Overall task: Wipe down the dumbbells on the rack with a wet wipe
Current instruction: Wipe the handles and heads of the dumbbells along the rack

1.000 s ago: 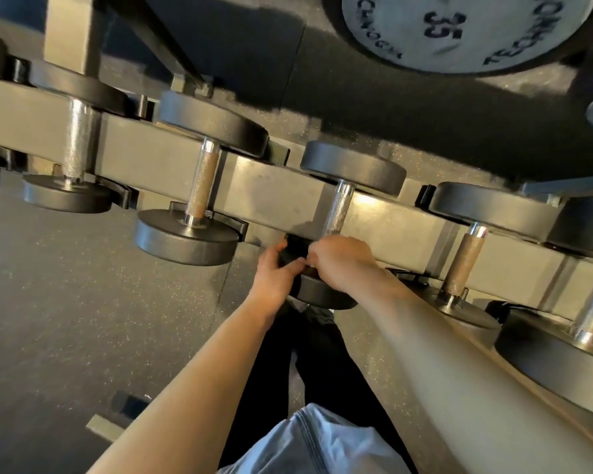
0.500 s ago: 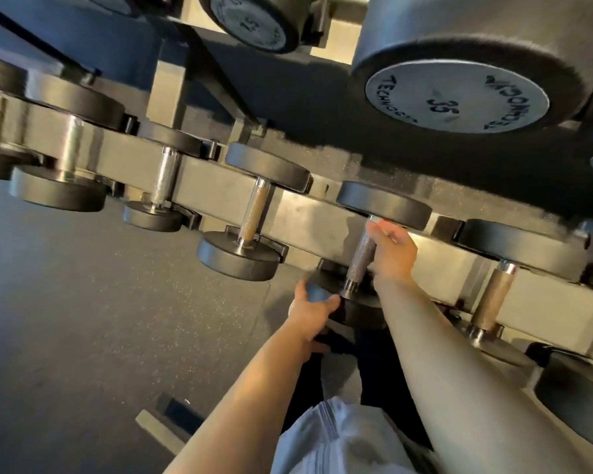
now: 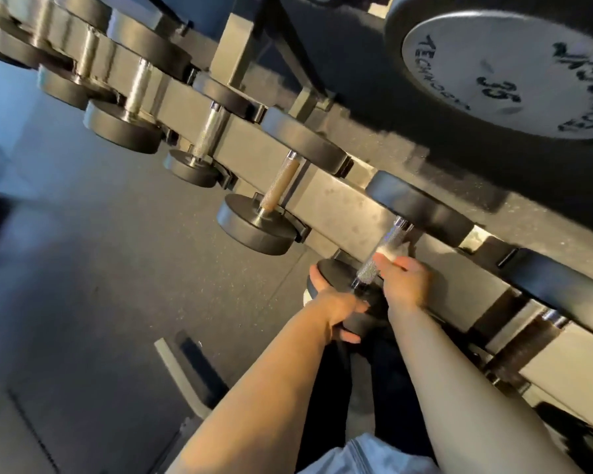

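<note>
Right hand (image 3: 404, 285) pinches white wet wipe (image 3: 391, 249) against knurled chrome dumbbell (image 3: 379, 254) handle; left hand (image 3: 336, 309) fingers grip its black near head.

1. A row of round-headed metal dumbbells (image 3: 261, 217) is set across a long grey steel rack rail (image 3: 336, 206), one head in front of the rail and one behind.
2. The knurled steel handle (image 3: 380, 251) of the nearest dumbbell is flanked by the left hand (image 3: 336, 306), placed on the front head, and the right hand (image 3: 404, 282).
3. A white wet wipe (image 3: 392, 249) is pressed against that handle by the right hand.
4. A large dumbbell marked 35 (image 3: 507, 73) is seen above, at the upper right.
5. A speckled dark rubber floor (image 3: 100, 268) is spread to the left, below the rail.
</note>
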